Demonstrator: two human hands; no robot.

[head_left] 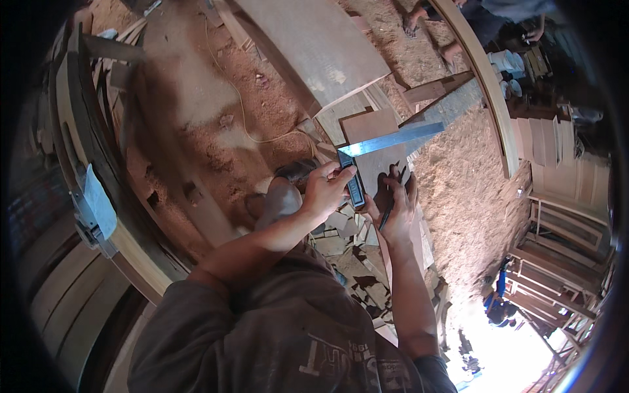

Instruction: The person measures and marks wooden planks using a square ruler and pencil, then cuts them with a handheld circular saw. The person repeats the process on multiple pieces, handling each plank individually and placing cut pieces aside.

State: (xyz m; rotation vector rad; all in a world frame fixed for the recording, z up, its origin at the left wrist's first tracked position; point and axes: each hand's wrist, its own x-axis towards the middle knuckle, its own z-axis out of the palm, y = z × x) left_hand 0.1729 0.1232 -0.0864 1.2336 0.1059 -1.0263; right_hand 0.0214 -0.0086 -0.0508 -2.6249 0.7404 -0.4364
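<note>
A try square (393, 139) with a shiny metal blade and a dark handle lies across a flat wooden board (378, 162). My left hand (325, 190) grips the square's handle, thumb on top and fingers curled beside it. Close to the handle's lower end, my right hand (397, 204) holds a dark, thin pencil (388, 218) slanting between its fingers. The right thumb is near the board's edge; whether it touches the handle I cannot tell. A small reddish-brown wood piece (369, 126) sits just beyond the blade.
A wide wooden panel (321, 49) extends ahead. Wood offcuts (373, 285) litter the ground below my hands. A long curved-looking timber (124, 170) stands at left, another beam (481, 72) at right. Sawdust (475, 196) covers the floor. Other people are at the upper right and lower right.
</note>
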